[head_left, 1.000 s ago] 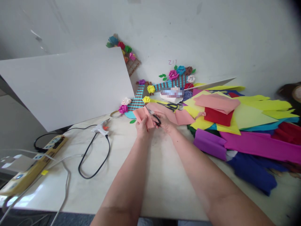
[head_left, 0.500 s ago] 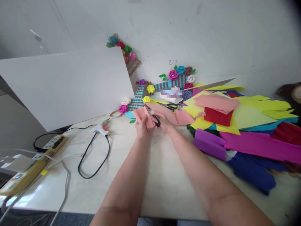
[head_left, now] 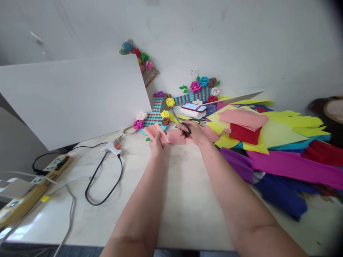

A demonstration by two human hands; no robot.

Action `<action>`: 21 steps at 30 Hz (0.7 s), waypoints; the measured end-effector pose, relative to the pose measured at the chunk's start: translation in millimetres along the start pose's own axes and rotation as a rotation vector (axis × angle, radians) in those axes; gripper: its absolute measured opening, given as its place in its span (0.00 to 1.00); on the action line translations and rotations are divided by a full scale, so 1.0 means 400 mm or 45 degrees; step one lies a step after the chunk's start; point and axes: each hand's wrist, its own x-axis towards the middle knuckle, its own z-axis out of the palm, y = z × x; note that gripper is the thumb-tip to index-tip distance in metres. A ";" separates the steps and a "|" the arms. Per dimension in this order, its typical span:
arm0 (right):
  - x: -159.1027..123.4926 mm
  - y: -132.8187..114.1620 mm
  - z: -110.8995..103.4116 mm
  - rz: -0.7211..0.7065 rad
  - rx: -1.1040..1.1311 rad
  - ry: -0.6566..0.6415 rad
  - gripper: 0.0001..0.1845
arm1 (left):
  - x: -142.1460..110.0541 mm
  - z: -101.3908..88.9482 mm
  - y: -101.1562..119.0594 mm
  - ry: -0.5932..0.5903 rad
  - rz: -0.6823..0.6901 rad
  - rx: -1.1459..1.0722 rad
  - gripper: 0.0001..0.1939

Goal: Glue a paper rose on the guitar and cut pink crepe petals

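Note:
My left hand [head_left: 157,143] is closed on a folded piece of pink crepe paper [head_left: 153,131], held just above the table. Scissors [head_left: 175,116] with black handles are in my right hand [head_left: 195,132], its fingers in and around the loops. Their blades point up and away, apart from the pink paper in my left hand. Beneath and beside my right hand lies a longer strip of pink paper [head_left: 177,137]. Behind it, a second pair of dark-handled scissors is mostly hidden by my right hand.
Colored paper sheets [head_left: 284,132] pile up at right. A glue gun [head_left: 112,147] with its looped cord and a power strip [head_left: 40,185] occupy the left. At the back are a phone [head_left: 194,107] on a white box, flower-decorated woven crafts [head_left: 157,113] and a white board [head_left: 88,103].
My right hand has moved right and up with the scissors, away from the pink piece. My left hand has shifted slightly left with that piece.

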 end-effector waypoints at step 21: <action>-0.006 -0.047 -0.114 0.132 -1.197 0.083 0.03 | 0.003 0.000 0.008 -0.096 0.103 0.055 0.16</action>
